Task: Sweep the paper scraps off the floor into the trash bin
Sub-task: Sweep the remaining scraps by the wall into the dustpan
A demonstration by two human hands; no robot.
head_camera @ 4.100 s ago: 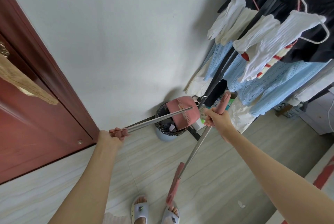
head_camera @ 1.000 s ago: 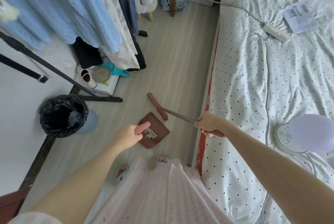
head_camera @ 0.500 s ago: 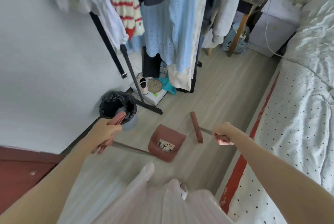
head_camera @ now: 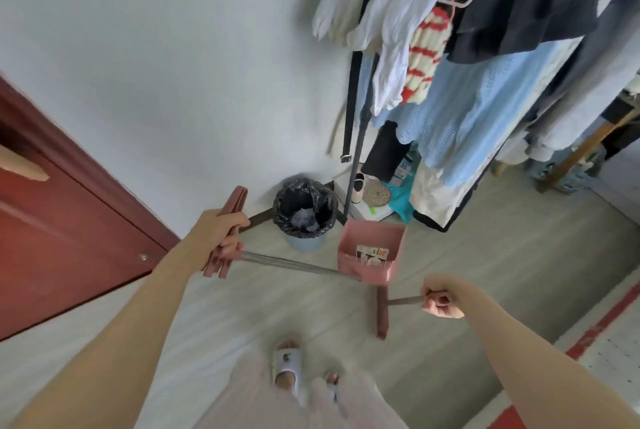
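Left hand [head_camera: 221,229] is gripping the pink handle of the dustpan [head_camera: 371,252], fingers curled round it; the metal shaft is running from the hand to the pan. The dustpan is sitting just right of the trash bin [head_camera: 304,212], and a paper scrap [head_camera: 372,253] is lying inside the pan. Right hand [head_camera: 441,297] is clenching the broom [head_camera: 382,311] by its thin shaft, the dark red broom head lying below the dustpan, over the pale wood floor [head_camera: 485,255]. The bin, lined with a black bag, is standing against the white wall [head_camera: 173,65], beside the clothes rack [head_camera: 356,151]. A slippered foot [head_camera: 286,368] is showing near the bottom edge.
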